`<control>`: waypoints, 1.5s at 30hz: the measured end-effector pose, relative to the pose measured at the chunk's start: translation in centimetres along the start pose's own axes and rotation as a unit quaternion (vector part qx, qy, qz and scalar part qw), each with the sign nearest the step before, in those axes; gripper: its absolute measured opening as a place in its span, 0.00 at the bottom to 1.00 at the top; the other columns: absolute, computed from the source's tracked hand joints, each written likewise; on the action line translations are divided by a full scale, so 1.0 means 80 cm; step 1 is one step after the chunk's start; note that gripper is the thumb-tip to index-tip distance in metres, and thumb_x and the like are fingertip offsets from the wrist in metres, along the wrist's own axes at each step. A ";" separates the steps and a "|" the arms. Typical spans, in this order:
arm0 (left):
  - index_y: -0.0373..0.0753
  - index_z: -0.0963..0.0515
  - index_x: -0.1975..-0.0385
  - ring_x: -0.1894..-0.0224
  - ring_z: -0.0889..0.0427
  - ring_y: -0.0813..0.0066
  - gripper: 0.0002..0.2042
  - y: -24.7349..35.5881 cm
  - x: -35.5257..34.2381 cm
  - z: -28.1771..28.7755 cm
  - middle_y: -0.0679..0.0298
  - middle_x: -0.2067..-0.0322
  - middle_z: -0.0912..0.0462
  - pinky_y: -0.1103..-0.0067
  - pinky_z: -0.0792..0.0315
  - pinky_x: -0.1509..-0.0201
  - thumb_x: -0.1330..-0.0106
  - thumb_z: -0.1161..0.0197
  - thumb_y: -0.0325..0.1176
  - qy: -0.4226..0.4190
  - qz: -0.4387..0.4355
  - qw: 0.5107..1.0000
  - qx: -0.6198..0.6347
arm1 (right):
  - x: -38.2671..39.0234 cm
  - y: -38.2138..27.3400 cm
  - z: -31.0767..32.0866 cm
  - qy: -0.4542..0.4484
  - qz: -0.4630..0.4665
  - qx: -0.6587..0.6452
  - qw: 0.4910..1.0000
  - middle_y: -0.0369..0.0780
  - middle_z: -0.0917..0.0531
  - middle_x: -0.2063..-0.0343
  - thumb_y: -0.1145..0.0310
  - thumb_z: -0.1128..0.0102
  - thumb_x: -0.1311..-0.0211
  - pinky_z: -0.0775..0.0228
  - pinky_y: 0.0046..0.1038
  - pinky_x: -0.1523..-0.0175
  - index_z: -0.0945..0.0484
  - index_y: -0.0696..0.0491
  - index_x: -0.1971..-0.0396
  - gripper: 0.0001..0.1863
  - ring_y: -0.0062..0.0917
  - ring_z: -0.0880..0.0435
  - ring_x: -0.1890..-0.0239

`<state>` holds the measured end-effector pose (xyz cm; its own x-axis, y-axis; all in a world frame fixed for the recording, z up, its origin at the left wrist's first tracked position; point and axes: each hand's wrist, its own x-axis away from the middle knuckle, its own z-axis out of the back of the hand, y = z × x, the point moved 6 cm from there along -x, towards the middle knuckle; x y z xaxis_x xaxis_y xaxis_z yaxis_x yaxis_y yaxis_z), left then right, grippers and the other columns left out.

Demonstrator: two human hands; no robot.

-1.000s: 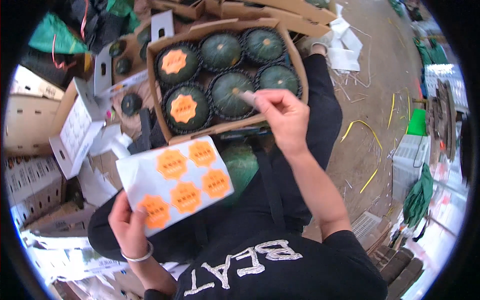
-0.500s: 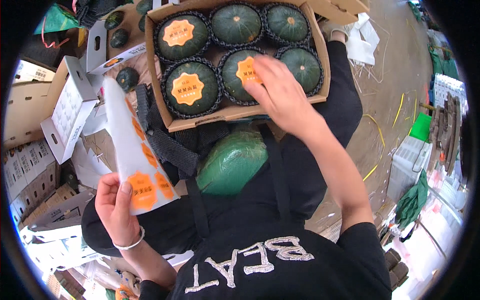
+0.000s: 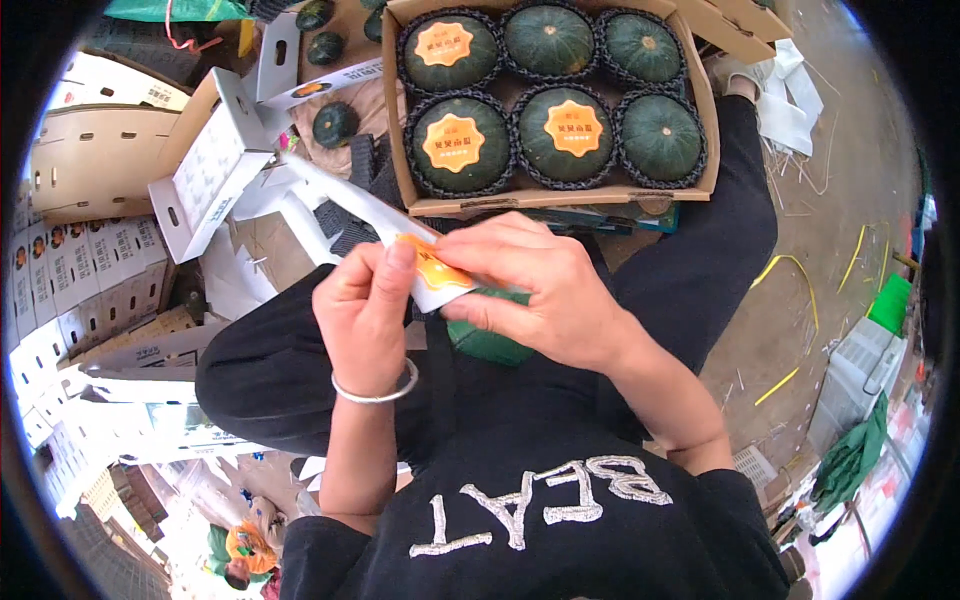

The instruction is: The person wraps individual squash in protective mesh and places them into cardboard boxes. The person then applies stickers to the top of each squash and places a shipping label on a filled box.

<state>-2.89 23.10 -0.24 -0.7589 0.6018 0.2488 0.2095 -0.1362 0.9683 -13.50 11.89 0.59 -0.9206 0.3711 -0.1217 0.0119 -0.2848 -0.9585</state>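
Above my lap, my left hand (image 3: 368, 315) pinches a white strip of backing paper (image 3: 370, 212) that carries orange scalloped stickers. My right hand (image 3: 550, 290) grips the strip's near end at an orange sticker (image 3: 438, 268); whether its edge has lifted is hidden by the fingers. Beyond both hands is an open cardboard box (image 3: 560, 200) of dark green squashes, each in a black foam net. Orange stickers mark the far-left squash (image 3: 450, 75), the near-left squash (image 3: 465, 180) and the near-middle squash (image 3: 540, 158). The near-right squash (image 3: 660, 140) shows a bare top.
White and brown cartons (image 3: 100, 165) stand at the left, near a loose small squash (image 3: 335, 124). A green wrapped bundle (image 3: 490, 340) lies under my hands. On the right floor are yellow straps (image 3: 815, 290) and a pale crate (image 3: 850, 385). Another person (image 3: 248, 548) appears at lower left.
My right hand has left the near-middle squash, whose sticker now shows whole, and come back to the strip. My left hand has brought the strip right and upward to meet it.
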 end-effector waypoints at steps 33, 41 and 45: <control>0.35 0.35 0.82 0.69 0.31 0.79 0.08 -0.008 -0.029 0.033 0.61 0.72 0.27 0.83 0.36 0.64 0.48 0.43 0.26 -0.065 -0.044 0.996 -0.036 | -0.118 0.144 0.125 0.103 0.241 0.503 0.824 0.40 0.22 0.68 0.71 0.38 0.53 0.29 0.27 0.58 0.25 0.56 0.75 0.07 0.32 0.24 0.62; 0.36 0.33 0.73 0.65 0.26 0.77 0.04 -0.026 -0.042 0.023 0.64 0.70 0.26 0.79 0.30 0.57 0.43 0.47 0.27 -0.047 0.019 0.997 0.064 | -0.158 0.172 0.119 0.037 0.035 0.572 0.819 0.54 0.40 0.42 0.43 0.45 0.49 0.52 0.46 0.37 0.39 0.47 0.42 0.37 0.47 0.45 0.38; 0.32 0.32 0.62 0.56 0.23 0.63 0.11 -0.017 -0.032 0.027 0.55 0.62 0.24 0.63 0.28 0.47 0.41 0.47 0.30 -0.060 0.067 0.990 0.112 | -0.111 0.125 0.079 -0.014 -0.039 0.537 0.842 0.54 0.42 0.41 0.45 0.50 0.44 0.52 0.46 0.37 0.40 0.52 0.41 0.36 0.45 0.46 0.37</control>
<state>0.14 23.44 -2.22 -0.6395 0.6804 0.3579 0.4451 -0.0519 0.8940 -7.70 0.15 -6.25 -0.9112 0.4091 -0.0482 -0.3956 -0.9017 -0.1746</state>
